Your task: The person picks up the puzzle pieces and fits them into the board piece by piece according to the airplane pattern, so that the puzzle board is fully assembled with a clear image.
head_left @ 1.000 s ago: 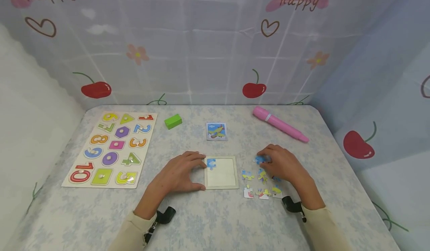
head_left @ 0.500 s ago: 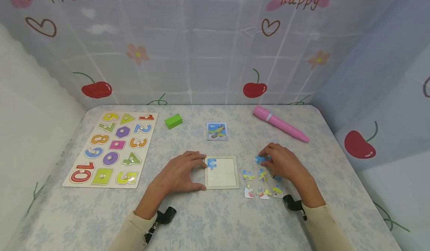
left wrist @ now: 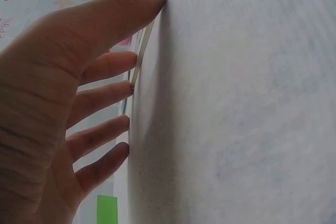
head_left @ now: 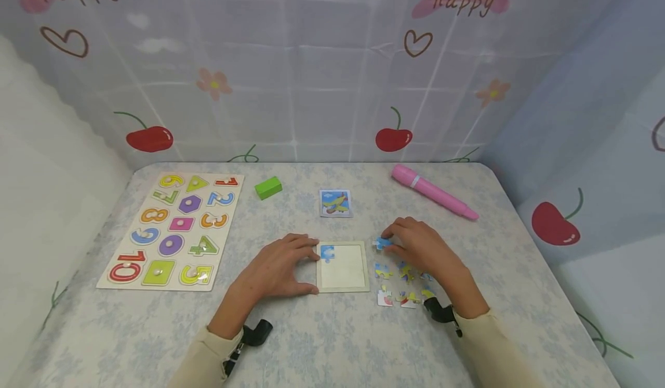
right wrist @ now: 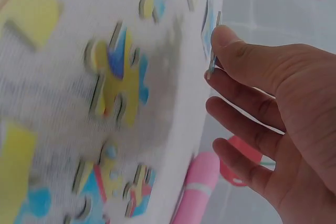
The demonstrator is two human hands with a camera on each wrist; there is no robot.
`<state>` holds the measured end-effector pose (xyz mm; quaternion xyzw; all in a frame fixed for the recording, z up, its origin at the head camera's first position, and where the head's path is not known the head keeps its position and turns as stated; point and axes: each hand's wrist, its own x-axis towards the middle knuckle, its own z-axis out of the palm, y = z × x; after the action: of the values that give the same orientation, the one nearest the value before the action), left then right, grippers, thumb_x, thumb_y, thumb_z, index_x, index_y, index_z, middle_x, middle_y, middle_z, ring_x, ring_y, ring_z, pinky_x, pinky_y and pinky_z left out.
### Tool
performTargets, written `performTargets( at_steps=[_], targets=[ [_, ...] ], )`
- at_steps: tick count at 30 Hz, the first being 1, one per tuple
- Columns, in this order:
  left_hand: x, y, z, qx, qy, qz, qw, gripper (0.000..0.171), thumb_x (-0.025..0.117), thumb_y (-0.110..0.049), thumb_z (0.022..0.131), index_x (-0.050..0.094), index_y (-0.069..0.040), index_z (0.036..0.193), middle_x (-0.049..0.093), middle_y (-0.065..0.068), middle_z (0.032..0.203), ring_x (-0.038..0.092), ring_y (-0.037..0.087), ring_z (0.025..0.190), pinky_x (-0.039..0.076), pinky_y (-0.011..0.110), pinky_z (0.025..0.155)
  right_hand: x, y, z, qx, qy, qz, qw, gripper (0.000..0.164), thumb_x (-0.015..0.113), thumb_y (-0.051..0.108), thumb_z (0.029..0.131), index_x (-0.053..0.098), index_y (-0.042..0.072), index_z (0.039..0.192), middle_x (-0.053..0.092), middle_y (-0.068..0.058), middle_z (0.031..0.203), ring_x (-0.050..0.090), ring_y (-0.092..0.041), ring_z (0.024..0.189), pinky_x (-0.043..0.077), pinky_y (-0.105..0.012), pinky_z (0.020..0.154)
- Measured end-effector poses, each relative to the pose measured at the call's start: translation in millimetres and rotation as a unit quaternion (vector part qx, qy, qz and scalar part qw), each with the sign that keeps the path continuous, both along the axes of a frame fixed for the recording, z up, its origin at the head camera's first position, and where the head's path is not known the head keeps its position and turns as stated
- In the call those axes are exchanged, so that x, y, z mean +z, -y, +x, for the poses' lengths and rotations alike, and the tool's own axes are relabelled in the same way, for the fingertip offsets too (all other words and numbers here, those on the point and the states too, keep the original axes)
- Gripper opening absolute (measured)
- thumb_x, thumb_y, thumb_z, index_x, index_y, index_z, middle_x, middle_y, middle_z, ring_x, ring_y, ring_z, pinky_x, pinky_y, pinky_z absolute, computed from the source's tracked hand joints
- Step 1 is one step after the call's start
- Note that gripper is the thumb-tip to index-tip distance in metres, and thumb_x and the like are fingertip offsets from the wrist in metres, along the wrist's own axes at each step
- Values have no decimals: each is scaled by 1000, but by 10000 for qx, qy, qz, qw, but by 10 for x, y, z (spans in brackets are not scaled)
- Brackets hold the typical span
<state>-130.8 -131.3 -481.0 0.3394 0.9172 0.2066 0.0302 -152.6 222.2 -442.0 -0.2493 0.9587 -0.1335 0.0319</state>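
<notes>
A square puzzle tray (head_left: 343, 290) lies at the middle of the table, with a blue puzzle piece (head_left: 327, 253) in its upper left corner. My left hand (head_left: 275, 265) rests at the tray's left side, thumb and fingertips touching its edge, fingers fairly straight. Just right of the tray, my right hand (head_left: 426, 249) pinches another blue puzzle piece (head_left: 383, 243) between thumb and index finger. The right wrist view shows this held piece (right wrist: 214, 51) edge-on, off the table. Several loose pieces (head_left: 383, 271) lie below that hand, some partly hidden by the wrist.
A picture card with a plane (head_left: 335, 203) lies beyond the tray. A green block (head_left: 268, 187) and a number-and-shape board (head_left: 174, 232) are on the left. At the back right lies a pink pen-shaped object (head_left: 434, 192). A printed curtain (head_left: 332, 76) hangs behind the table.
My right hand has lifted the blue puzzle piece and carried it left toward the tray. The left hand and the tray have stayed in place.
</notes>
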Motion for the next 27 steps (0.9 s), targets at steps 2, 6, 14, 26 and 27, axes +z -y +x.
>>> performTargets(
  at_steps=[2, 6, 14, 26, 27],
  targets=[
    [1, 3, 1, 14, 29, 5, 10000, 62, 92, -57, 80, 78, -20, 127, 61, 0, 154, 53, 27, 146, 51, 50, 113, 6, 71, 6, 84, 10, 23, 10000, 26, 85, 19, 95, 79, 10, 118, 73, -5, 118, 68, -29, 114, 58, -49, 99],
    [5, 9, -3, 26, 18, -4, 10000, 62, 92, -57, 80, 78, -20, 127, 61, 0, 153, 53, 27, 146, 51, 50, 113, -15, 209, 12, 259, 43, 99, 9996, 28, 85, 21, 95, 79, 9, 120, 73, -4, 118, 68, -28, 114, 58, -47, 98],
    [20, 5, -14, 53, 85, -51, 9999, 62, 92, -58, 80, 77, -20, 127, 61, -1, 154, 52, 27, 147, 51, 50, 113, -46, 444, -12, 510, 39, 243, 9984, 31, 86, 25, 94, 78, 11, 120, 71, -3, 116, 67, -25, 111, 58, -45, 96],
    [-14, 16, -11, -16, 46, 75, 10000, 62, 92, -58, 80, 76, -21, 127, 61, 0, 154, 53, 25, 146, 52, 49, 112, -87, 696, -33, 766, -39, 220, 9968, 29, 84, 27, 96, 79, 14, 122, 72, -1, 117, 68, -24, 112, 57, -47, 100],
    [-16, 17, -11, -14, 38, 83, 10000, 62, 92, -59, 80, 76, -20, 127, 61, 0, 154, 53, 25, 146, 52, 49, 112, -93, 710, -37, 783, -49, 209, 9967, 29, 85, 27, 96, 79, 15, 122, 72, -1, 117, 68, -24, 112, 56, -47, 100]
  ],
)
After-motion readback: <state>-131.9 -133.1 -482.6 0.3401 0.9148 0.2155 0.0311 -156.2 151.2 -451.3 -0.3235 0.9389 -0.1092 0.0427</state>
